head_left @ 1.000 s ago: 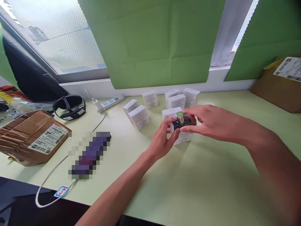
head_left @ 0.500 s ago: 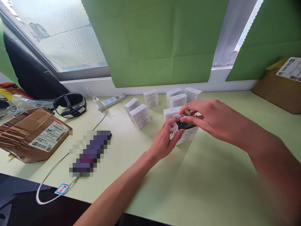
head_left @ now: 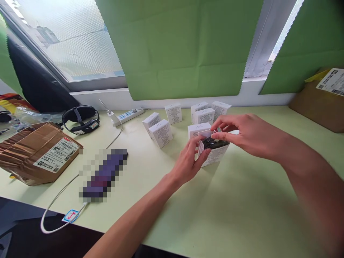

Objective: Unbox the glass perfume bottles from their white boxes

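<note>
a: head view, sole entry. principal item?

b: open white carton [head_left: 214, 157], one. placed between both hands; standing flat or slightly tilted, cannot tell. dark glossy object [head_left: 214, 144] down in the mouth; green-topped shiny cap [head_left: 219, 129] above, partly hidden by right fingertips.

a: long axis of the mouth?

b: crosswise, from left thumb and fingers to beneath the right hand [head_left: 243, 134].

a: nearer hand?

b: to carton wall: left hand [head_left: 186, 159], touching. to cap: right hand, at the fingertips.

a: left hand, pose?

b: closed around the carton's left end; thumb on near side, fingers toward far side.

a: right hand, pose?

b: poised over the mouth from the right, knuckles up, thumb and fingers curled about cap and pale flap [head_left: 205, 133]; firm pinch or light touch, cannot tell.

a: surroundings?

b: second white carton [head_left: 199, 129], just beyond left fingertips. three cartons [head_left: 204, 117], farther beyond. pair of cartons [head_left: 162, 134], beyond and left of left hand. pale green table [head_left: 242, 208], under both hands.
</note>
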The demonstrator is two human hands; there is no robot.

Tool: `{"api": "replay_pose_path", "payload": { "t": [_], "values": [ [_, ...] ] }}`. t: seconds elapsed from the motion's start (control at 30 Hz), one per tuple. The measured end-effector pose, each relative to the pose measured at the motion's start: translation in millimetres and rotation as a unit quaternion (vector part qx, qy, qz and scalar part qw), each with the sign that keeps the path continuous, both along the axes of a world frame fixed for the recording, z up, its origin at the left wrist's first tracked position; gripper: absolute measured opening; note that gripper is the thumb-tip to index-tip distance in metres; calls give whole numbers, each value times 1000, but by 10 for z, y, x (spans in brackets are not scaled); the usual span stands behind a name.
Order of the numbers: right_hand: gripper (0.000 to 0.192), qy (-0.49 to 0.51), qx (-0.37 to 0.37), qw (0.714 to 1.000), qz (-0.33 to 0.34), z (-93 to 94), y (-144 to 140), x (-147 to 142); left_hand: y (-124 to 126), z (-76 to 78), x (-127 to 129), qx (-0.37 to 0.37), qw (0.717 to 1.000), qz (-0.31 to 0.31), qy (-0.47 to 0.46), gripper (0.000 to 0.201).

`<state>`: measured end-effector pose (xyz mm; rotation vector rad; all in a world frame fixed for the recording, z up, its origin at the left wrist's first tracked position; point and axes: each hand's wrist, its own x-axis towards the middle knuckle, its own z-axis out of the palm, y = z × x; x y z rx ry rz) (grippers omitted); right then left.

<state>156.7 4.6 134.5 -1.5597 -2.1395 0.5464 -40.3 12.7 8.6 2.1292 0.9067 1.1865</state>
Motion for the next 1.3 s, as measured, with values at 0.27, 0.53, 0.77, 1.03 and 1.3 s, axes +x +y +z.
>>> {"api": "replay_pose_path", "payload": {
  "t": [0.27, 0.53, 0.77, 1.03, 1.3],
  "values": [
    [18, -52, -6, 999, 5, 20, -43, -107, -11, 18, -7, 1, 1000, -10, 1, 37],
    [15, -60, -7, 998, 1, -55, -36, -162, -5, 10, -3, 3, 1000, -7, -7, 37],
    [14, -87, -21, 996, 15, -52, -17, -192, -17, 15, 0, 2, 1000, -1, -3, 36],
    [33, -83, -30, 995, 38, -78, -6, -121, -9, -1, 5, 13, 1000, -1, -9, 34],
    [27, -79, -53, 995, 28, -136, 37, -156, -4, -9, 12, 20, 999, -10, -28, 36]
  ]
}}
